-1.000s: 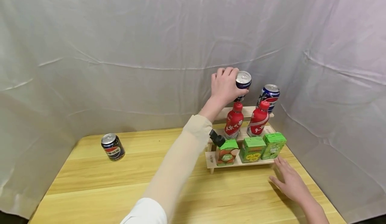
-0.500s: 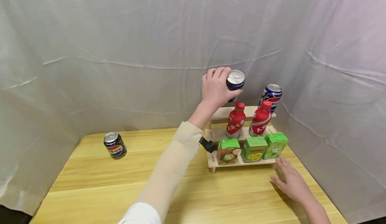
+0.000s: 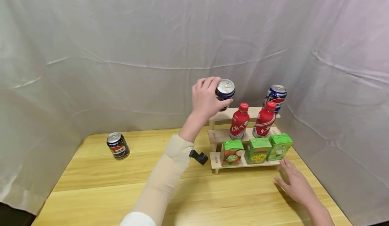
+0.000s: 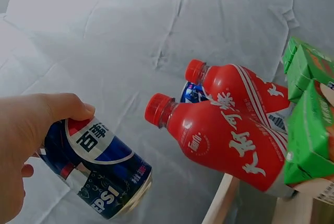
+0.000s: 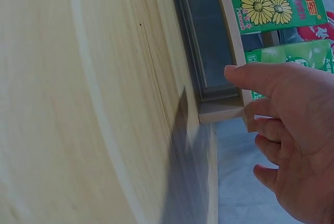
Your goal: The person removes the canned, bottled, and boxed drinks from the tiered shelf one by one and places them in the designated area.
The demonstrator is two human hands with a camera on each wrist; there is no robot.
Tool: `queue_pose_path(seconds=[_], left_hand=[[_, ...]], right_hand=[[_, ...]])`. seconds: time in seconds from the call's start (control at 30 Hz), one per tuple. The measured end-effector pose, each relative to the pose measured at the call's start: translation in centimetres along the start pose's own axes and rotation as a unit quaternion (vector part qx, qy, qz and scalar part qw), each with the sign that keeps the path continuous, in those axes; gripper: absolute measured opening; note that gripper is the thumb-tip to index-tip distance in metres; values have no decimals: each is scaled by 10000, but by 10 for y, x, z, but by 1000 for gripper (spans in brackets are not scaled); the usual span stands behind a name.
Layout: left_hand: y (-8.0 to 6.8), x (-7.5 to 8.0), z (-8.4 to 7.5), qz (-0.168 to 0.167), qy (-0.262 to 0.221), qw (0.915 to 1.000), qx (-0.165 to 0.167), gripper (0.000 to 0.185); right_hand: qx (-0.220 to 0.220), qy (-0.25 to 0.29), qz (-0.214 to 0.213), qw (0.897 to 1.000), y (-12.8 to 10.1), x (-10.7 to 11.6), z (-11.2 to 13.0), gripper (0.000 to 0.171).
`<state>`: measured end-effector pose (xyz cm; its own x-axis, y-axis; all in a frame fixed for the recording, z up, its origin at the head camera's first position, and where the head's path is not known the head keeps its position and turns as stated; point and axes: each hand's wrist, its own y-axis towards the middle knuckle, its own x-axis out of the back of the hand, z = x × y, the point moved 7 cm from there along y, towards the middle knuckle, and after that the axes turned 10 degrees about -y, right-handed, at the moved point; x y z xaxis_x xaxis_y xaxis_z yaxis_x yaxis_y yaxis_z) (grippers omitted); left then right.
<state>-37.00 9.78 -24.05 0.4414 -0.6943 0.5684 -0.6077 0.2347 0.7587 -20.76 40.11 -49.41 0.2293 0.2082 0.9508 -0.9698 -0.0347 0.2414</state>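
Observation:
My left hand [image 3: 205, 98] grips a dark blue Pepsi can [image 3: 225, 88] near its top, thumb on the near side. In the left wrist view the can [image 4: 99, 164] is tilted, its lower end beside the red bottles. The head view has it overlapping the left end of the top tier of a wooden three-tier rack [image 3: 243, 112]. My right hand [image 3: 297, 185] is at the rack's front right corner, fingers loosely extended and holding nothing. In the right wrist view its fingertips are right at the bottom tier's end [image 5: 249, 122].
Another Pepsi can [image 3: 275, 96] stands at the top tier's right. Two red bottles [image 3: 239, 122] stand on the middle tier, three green drink cartons [image 3: 257, 151] on the bottom one. A dark can [image 3: 118, 146] stands on the table's left. Grey curtain [image 3: 152, 84] surrounds the table.
My left hand has moved left with the Pepsi can, from above the left red bottle to the top tier's left end, and lately lower. The right hand has stayed at the rack's corner.

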Motion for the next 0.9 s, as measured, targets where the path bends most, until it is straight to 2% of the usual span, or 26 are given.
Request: queue_pose_path(seconds=[0.27, 0.63, 0.9], left_hand=[[-21, 5, 14, 48, -174, 9996, 230, 70], [-50, 13, 30, -4, -363, 9989, 288, 70], [-68, 21, 43, 109, -460, 9978, 465, 72]], right_hand=[[17, -3, -81, 10000, -2, 0, 0, 75], [54, -13, -69, 10000, -2, -1, 0, 75], [3, -10, -62, 10000, 0, -1, 0, 77]])
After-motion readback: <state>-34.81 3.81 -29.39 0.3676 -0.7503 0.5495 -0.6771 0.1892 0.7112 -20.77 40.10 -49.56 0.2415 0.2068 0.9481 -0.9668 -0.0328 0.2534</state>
